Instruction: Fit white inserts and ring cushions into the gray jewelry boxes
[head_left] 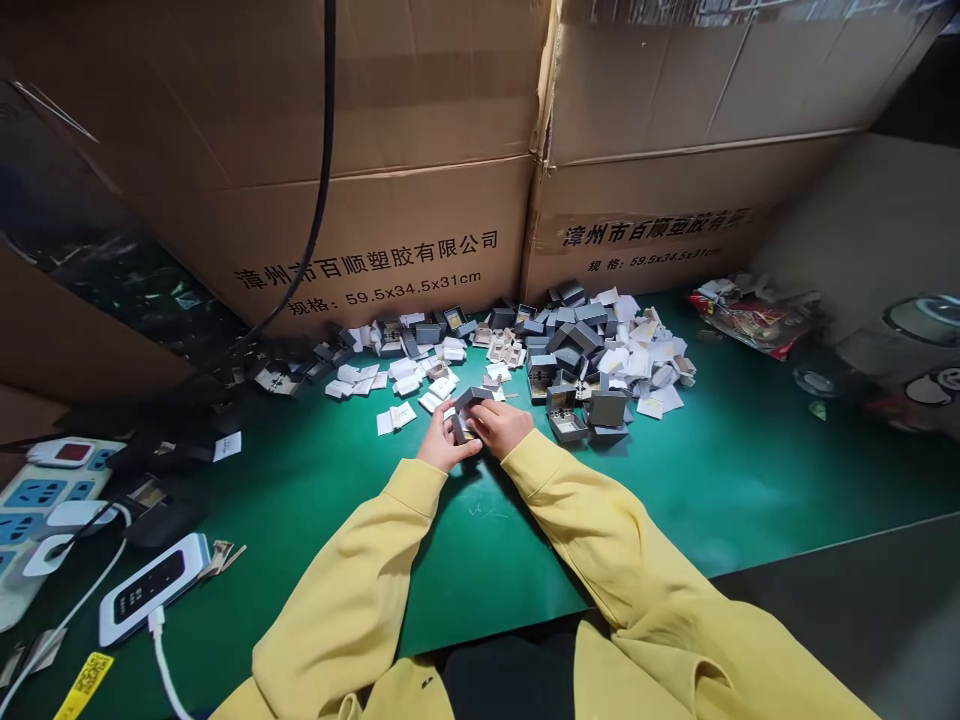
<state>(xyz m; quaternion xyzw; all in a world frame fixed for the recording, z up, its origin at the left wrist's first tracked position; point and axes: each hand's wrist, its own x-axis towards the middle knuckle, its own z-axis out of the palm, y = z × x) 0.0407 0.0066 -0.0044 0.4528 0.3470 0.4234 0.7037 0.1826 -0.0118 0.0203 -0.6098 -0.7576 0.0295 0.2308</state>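
Note:
Both of my hands meet over the green table (pixel 720 470), in yellow sleeves. My left hand (pixel 442 442) grips the side of a small grey box (pixel 466 408) with its lid open. My right hand (pixel 501 425) is closed against the same box from the right, fingers curled at its opening. What lies inside the box is hidden by my fingers. Just right of my hands stand two more open grey boxes (pixel 564 412), one beside the other (pixel 607 412). Behind them lies a heap of grey boxes (pixel 574 335) mixed with small white cards (pixel 641 360).
Two large cardboard cartons (pixel 390 200) stand along the back of the table. At the left lie a power strip (pixel 34 500), a white device with a cable (pixel 150 588) and a black cord (pixel 319 190). Red packaging (pixel 750 320) lies at the right.

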